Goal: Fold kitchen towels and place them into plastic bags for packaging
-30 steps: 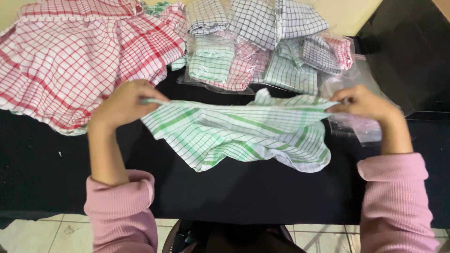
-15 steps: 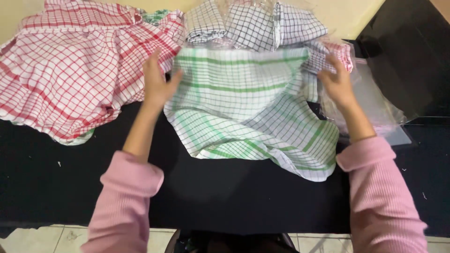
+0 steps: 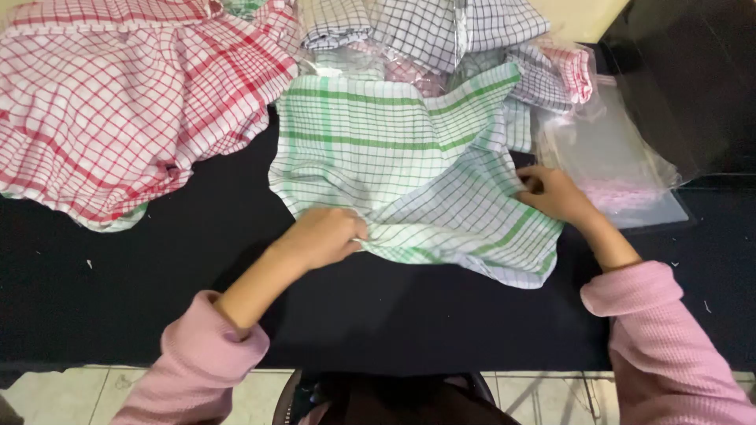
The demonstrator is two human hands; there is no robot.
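Note:
A green-and-white checked cloth [image 3: 394, 157] lies spread and rumpled on the black table [image 3: 157, 283] in the middle of the head view. My left hand [image 3: 319, 236] pinches its near edge at the lower left. At the right side my right hand [image 3: 555, 193] grips the cloth's edge. Both arms wear pink ribbed sleeves.
A large red-and-white checked cloth [image 3: 118, 102] covers the table's far left. Dark-checked cloths [image 3: 425, 27] and bagged folded cloths [image 3: 567, 67] are piled at the back. A clear plastic bag [image 3: 622, 165] lies right of my right hand. Tiled floor shows below the table's near edge.
Both hands held the cloth's far corners, spreading it away from me. They have since come back to the near edge and right side, and the cloth lies flatter.

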